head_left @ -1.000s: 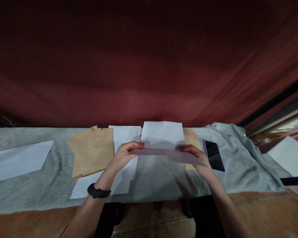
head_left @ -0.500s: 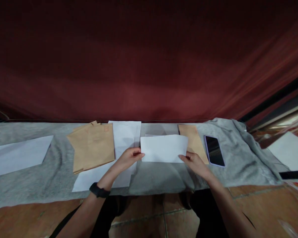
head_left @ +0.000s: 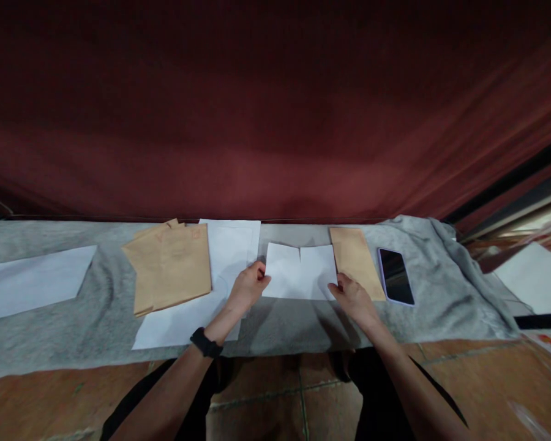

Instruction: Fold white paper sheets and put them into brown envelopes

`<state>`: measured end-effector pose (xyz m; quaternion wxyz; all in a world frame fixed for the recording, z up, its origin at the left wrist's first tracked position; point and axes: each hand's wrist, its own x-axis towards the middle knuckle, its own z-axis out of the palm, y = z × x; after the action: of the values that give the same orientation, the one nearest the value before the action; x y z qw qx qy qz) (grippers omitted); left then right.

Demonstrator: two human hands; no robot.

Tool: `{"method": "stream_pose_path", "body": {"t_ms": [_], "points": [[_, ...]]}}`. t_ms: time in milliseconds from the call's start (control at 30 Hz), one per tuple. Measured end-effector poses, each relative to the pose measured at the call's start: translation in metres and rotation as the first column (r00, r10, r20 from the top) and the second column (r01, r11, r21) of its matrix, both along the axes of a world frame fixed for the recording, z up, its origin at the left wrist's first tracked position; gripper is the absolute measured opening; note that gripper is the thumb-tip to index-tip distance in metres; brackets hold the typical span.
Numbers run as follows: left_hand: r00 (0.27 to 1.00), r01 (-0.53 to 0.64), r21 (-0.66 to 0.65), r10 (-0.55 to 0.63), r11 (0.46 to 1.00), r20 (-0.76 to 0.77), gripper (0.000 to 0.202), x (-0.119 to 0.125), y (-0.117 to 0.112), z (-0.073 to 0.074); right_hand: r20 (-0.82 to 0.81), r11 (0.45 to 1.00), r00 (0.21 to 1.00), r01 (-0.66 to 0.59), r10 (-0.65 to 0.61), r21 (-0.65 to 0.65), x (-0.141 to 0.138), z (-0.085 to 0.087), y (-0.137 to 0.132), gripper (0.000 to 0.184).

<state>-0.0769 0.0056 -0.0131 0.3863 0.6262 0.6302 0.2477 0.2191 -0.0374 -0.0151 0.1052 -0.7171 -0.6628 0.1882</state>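
A white sheet of paper [head_left: 300,272] lies low over the grey cloth between my hands, a short slit or gap showing midway along its far edge. My left hand [head_left: 250,285] pinches its left edge; a dark watch band circles that wrist. My right hand [head_left: 352,298] grips the lower right corner between thumb and fingers. Just beyond the right hand lies a single brown envelope [head_left: 360,260]. To the left of my left hand are more white sheets [head_left: 232,245], partly covered by a stack of brown envelopes [head_left: 174,269].
A phone [head_left: 396,277] in a pale purple case lies right of the single envelope. Another white sheet [head_left: 32,282] rests at the far left. Grey cloth [head_left: 454,294] covers the long surface, bunched at its right end. Behind it hangs a dark red curtain [head_left: 275,122].
The paper has come down lower and flatter, and a slit now shows at its far edge. My hands have moved slightly closer together, still holding its sides.
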Motion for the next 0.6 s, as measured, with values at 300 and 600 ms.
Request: {"method": "stream_pose_path", "body": {"t_ms": [300,600], "points": [[0.932,0.023,0.004,-0.020,1.000,-0.362,0.046,0.006,-0.005,0.013,0.159,1.000,0.987,0.004,-0.003,-0.008,-0.016,0.007,-0.009,0.056],[0.870,0.048,-0.024,-0.054,0.999,-0.490,0.042,0.007,-0.008,0.017,0.210,0.999,0.977,0.035,-0.025,-0.041,-0.020,0.014,-0.013,0.062]]}}
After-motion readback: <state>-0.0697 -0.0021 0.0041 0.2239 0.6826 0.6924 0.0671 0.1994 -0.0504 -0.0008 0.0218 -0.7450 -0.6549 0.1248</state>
